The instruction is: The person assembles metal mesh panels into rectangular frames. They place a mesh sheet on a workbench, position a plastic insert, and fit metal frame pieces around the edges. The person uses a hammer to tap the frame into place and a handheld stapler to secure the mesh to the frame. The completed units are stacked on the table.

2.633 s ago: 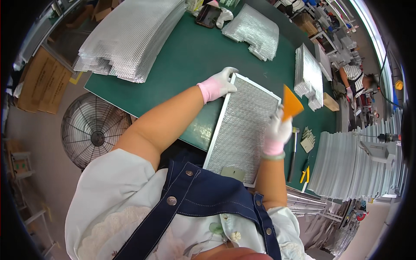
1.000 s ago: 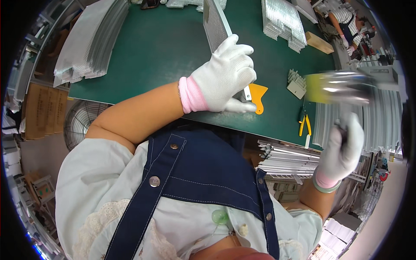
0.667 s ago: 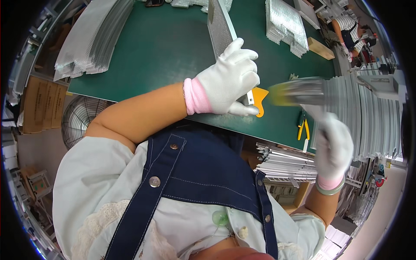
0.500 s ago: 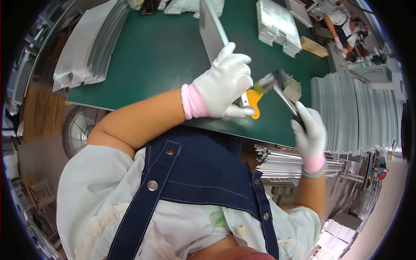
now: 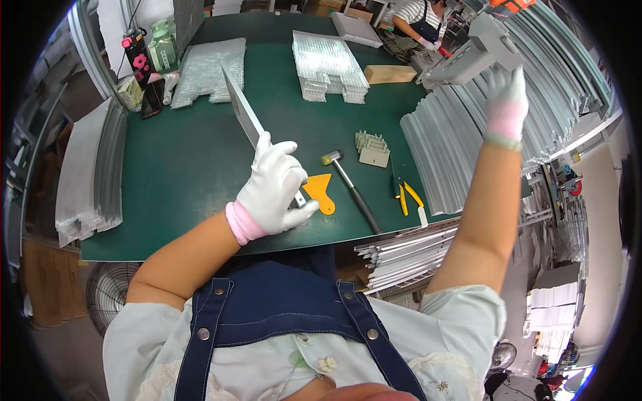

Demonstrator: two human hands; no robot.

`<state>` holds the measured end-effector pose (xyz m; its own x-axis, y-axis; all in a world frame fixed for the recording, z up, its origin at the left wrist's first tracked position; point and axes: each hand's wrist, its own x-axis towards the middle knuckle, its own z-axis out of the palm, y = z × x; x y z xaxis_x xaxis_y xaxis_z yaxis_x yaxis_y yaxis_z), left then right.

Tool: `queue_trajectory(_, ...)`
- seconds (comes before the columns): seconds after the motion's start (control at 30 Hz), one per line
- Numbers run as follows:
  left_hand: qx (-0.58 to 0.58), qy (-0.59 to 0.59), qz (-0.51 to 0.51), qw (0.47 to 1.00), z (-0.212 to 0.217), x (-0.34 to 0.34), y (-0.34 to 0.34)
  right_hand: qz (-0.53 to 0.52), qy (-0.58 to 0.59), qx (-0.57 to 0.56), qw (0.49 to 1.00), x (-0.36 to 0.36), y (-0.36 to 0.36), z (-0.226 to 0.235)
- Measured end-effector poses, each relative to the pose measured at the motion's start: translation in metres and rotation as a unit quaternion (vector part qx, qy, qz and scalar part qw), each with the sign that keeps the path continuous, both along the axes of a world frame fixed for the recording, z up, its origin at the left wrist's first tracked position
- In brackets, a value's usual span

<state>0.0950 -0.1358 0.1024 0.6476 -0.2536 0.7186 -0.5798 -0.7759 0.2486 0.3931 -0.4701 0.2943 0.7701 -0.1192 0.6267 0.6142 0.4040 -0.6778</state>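
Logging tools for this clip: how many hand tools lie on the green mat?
3: an orange scraper by the left hand, a mallet right of it, yellow-handled pliers further right.

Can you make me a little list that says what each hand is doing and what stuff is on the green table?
Left hand: white glove, gripping a flat metal-framed panel stood on its edge on the green table.
Right hand: white glove, raised up at the stacked metal strips on the right.
Beside the left hand: orange scraper, hammer.
Further right: yellow-handled pliers.
Table's left edge: pile of mesh sheets.
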Motion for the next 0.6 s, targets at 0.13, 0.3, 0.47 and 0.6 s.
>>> queue_trajectory(0.13, 0.002, 0.005, -0.024, 1.0, 0.008, 0.009, -0.009, 0.259, 0.068, -0.137, 0.954, 0.092, -0.026, 0.092)
queue_trajectory(0.3, -0.001, 0.006, -0.024, 1.0, 0.01, 0.02, -0.013, 0.115, -0.026, -0.172, 0.978, 0.028, 0.058, 0.12)
queue_trajectory(0.47, 0.023, 0.03, -0.019, 0.999, 0.01, 0.033, -0.018, 0.012, -0.104, -0.09, 0.99, -0.078, 0.121, 0.09)
queue_trajectory(0.6, 0.021, 0.002, -0.01, 1.0, 0.008, 0.041, -0.027, 0.019, -0.114, -0.078, 0.99, -0.136, 0.121, 0.042)
